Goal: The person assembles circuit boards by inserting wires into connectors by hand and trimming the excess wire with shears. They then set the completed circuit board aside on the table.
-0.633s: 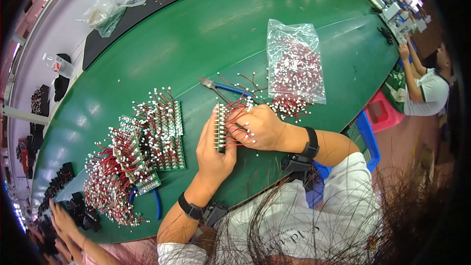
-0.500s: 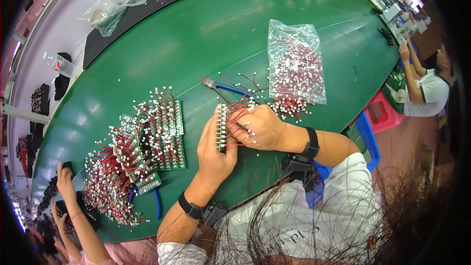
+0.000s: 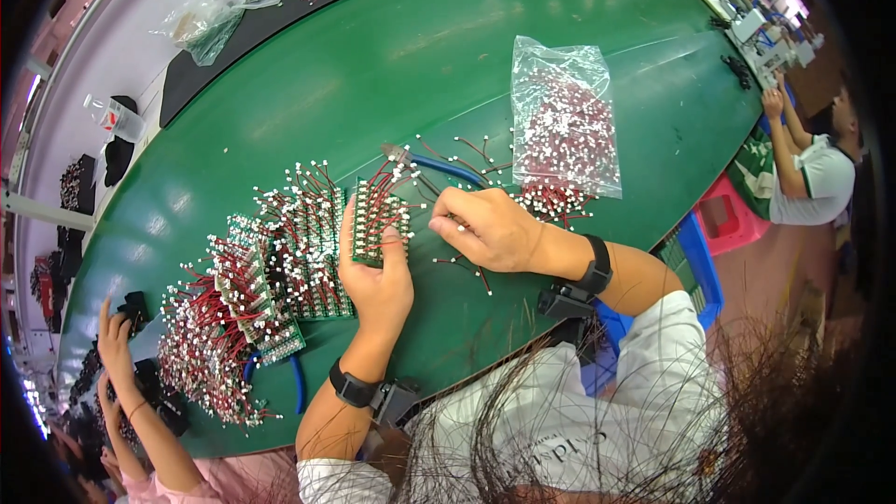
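My left hand (image 3: 381,291) holds a small green circuit board (image 3: 364,235) upright, thumb on its near edge. Red wires with white connectors stick out of its face. Just right of the board, my right hand (image 3: 495,231) is closed in a pinch, apart from it; a small white spot shows at the fingertips, too small to name. Behind the hands lie cutting pliers with blue handles (image 3: 448,169), partly behind the board's wires. Some loose red wires (image 3: 471,273) lie under my right hand. Left of the held board, more wired green boards (image 3: 322,271) lie in a stack.
A clear bag of red wires (image 3: 565,121) lies on the green table (image 3: 373,75), wires spilling from its near end. A wire heap (image 3: 205,355) and another blue-handled tool (image 3: 299,385) sit at left. A co-worker's hands (image 3: 116,345) are at far left; another person (image 3: 812,168) sits at right.
My left hand has moved left with the board and turned it so its wired face shows. My right hand has drawn away from the board's wires and now pinches beside it.
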A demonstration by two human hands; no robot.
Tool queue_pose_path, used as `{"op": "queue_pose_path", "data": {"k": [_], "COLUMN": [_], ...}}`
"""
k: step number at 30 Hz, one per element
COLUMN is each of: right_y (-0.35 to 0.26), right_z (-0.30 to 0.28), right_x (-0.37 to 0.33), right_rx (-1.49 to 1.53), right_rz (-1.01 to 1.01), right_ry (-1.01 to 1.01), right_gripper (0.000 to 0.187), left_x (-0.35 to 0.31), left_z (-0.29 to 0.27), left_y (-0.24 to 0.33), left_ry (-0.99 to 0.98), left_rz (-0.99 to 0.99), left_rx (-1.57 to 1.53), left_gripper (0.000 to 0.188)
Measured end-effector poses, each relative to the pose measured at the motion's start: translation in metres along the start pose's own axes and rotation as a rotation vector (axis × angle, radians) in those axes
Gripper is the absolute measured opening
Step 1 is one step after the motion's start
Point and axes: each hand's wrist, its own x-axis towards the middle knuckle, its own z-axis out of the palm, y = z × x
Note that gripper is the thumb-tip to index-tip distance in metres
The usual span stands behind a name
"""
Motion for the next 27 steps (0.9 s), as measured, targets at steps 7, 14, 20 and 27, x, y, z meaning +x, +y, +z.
{"op": "queue_pose_path", "data": {"k": [7, 14, 20, 27], "right_y": [-0.011, -0.018, -0.019, -0.019], "right_z": [-0.001, -0.007, -0.009, 0.006], "right_x": [0.003, 0.003, 0.003, -0.006], "right_rx": [0.296, 0.347, 0.331, 0.392], "right_rz": [0.149, 0.235, 0.273, 0.066], "right_ry": [-0.129, -0.200, -0.267, -0.218], "right_gripper": [0.018, 0.016, 0.010, 0.012], "left_x": [-0.002, -0.001, -0.001, -0.007], "left_z": [-0.001, 0.001, 0.000, 0.005], "left_y": [0.001, 0.000, 0.000, -0.009], "left_ry": [-0.023, -0.030, -0.030, -0.059], "left_rz": [0.010, 0.022, 0.004, 0.000], "left_rx": [0.025, 0.000, -0.043, -0.039], "left_gripper": [0.052, 0.053, 0.054, 0.058]}}
